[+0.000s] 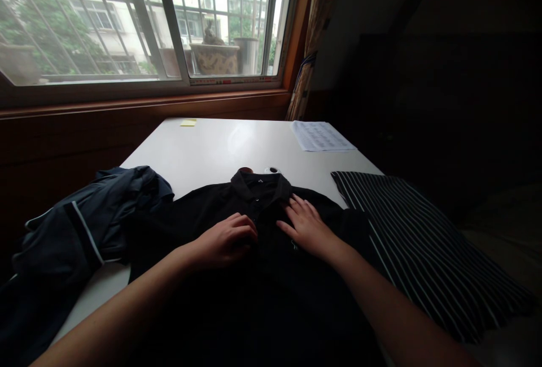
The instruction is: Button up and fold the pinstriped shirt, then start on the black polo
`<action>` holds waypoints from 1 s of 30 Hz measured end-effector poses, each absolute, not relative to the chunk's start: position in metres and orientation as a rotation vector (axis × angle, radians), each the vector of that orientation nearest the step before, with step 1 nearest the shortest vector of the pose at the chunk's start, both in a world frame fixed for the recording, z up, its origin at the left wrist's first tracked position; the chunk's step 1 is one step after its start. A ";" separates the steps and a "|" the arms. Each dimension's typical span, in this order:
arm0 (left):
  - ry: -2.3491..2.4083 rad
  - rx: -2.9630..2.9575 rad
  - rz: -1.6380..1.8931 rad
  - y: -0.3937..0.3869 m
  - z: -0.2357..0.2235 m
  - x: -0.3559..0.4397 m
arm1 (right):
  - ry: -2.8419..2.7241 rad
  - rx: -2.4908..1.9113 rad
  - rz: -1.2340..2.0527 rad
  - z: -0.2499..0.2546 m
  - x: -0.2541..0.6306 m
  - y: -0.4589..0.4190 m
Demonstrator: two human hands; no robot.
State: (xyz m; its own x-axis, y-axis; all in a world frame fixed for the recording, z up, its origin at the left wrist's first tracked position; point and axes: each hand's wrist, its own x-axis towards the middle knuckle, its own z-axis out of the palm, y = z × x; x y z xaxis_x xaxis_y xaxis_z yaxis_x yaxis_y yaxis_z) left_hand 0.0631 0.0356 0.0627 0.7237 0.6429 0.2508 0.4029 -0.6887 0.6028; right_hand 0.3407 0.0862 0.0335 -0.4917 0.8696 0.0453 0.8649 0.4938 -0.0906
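A black polo shirt (271, 299) lies spread face up, its collar (243, 185) pointing toward the far side of the table. At the front placket, my left hand (236, 238) is closed, fingers curled down on the cloth near the buttons; its fingertips are partly hidden in shadow. My right hand (308, 224) lies flat on the shirt's chest with fingers apart, their tips touching the right side of the collar. A small light logo shows just below that palm.
A crumpled dark blue garment (105, 214) lies at the left table edge. Black-and-white striped cloth (410, 231) hangs over the right edge. Beyond the collar sit two small round objects, one brown (245, 170), one white (272, 170). Papers (322, 136) and a yellow note (188, 122) lie on the white table (237, 144).
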 end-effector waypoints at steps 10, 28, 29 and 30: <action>0.807 2.472 0.621 0.035 0.057 0.063 | -2.642 -1.528 0.097 0.034 0.341 0.087; 0.794 2.488 0.616 0.036 0.061 0.065 | -2.635 -1.527 0.087 0.032 0.341 0.087; 0.793 2.486 0.616 0.036 0.061 0.065 | -2.636 -1.527 0.087 0.032 0.341 0.087; 0.793 2.485 0.618 0.036 0.062 0.065 | -2.639 -1.526 0.088 0.033 0.341 0.087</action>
